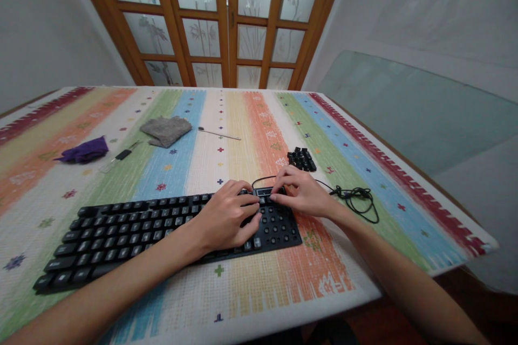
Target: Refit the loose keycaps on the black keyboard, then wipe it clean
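The keyboard [162, 226] is being steadied under the flat, ungripping left hand [226, 221] while a keycap is being pinched by the right hand [301, 191]; straight, even pulling is advised.

A keyboard [162, 232] lies across the table [404, 194] before me, both my hands on its right end, my left hand [226, 221] beside my right hand [301, 191]. Loose keycaps [301, 159] sit behind it, its coiled cable [358, 199] to the right. Far left lie two cloths [165, 130] and a thin tool [220, 133].
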A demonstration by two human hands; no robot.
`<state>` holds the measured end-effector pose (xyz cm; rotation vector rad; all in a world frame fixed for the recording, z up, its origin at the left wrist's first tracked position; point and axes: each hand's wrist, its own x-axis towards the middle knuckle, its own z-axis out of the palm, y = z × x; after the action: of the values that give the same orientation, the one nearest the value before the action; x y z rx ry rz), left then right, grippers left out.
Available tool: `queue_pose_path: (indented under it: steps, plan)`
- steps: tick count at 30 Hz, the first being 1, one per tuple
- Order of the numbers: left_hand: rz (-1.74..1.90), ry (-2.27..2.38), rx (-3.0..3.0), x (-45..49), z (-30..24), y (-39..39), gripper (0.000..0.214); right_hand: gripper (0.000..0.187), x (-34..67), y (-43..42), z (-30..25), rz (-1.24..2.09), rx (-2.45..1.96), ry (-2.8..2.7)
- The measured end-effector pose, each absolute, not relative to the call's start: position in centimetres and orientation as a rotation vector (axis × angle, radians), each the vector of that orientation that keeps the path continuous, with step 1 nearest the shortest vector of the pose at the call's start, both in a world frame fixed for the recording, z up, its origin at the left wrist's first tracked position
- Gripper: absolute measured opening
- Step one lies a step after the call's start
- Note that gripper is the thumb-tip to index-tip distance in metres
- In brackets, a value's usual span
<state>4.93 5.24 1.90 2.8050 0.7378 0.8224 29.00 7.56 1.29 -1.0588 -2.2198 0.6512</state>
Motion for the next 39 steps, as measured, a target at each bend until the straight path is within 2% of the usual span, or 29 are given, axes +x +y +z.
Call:
queue_pose_path:
  steps: [10, 17, 21, 29, 39]
  plan:
    - [0.804, 0.721, 2.807, 4.9, 2.0, 5.3, 0.023, 0.010, 28.7, 7.7, 1.0, 0.664, -1.118, -2.196]
    - [0.741, 0.670, 2.826, 5.0, 2.1, 5.2, 0.022, 0.019, 31.0, 9.0, 3.1, 0.451, -1.248, -2.023]
    - [0.593, 0.595, 2.895, 5.0, 1.9, 5.1, 0.031, 0.016, 33.4, 10.9, 3.6, 0.334, -1.409, -1.905]
    - [0.506, 0.609, 3.004, 4.9, 1.2, 5.0, 0.036, 0.016, 36.9, 15.7, 3.1, -0.048, -1.658, -2.201]
    - [0.475, 0.638, 3.013, 5.1, 1.5, 4.7, 0.033, 0.025, 36.5, 19.1, 1.8, -0.043, -1.803, -2.359]
